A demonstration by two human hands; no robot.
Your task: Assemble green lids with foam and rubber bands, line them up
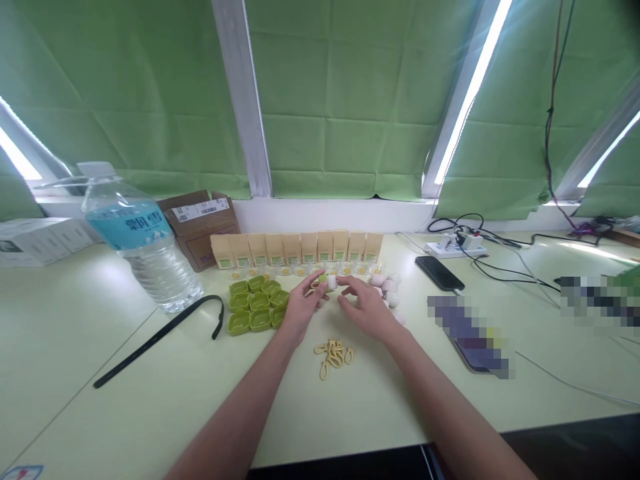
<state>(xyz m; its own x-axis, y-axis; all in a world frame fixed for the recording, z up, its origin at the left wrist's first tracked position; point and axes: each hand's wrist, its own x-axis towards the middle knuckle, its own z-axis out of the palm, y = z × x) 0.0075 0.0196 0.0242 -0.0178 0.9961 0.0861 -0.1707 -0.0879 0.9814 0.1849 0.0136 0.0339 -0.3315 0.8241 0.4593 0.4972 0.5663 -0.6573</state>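
Observation:
My left hand (302, 305) is closed, its thumb and fingers pinching a small green-and-white piece (331, 283). At the white side of that piece is the index fingertip of my right hand (369, 308), whose thumb stands apart; whether the fingertip touches it I cannot tell. Beside my left hand sit several green cups (260, 301) in rows. Pale pinkish-white rounded pieces (391, 299) lie partly hidden behind my right hand. Between my forearms is a small heap of yellow loops (336, 355).
Kraft-paper packets (293, 248) stand in a row at the back, small clear pieces before them. Left are a large water bottle (145, 247), a cardboard box (203, 227) and a black strap (155, 339). Right are a phone (440, 272), a power strip (456, 249) and cables.

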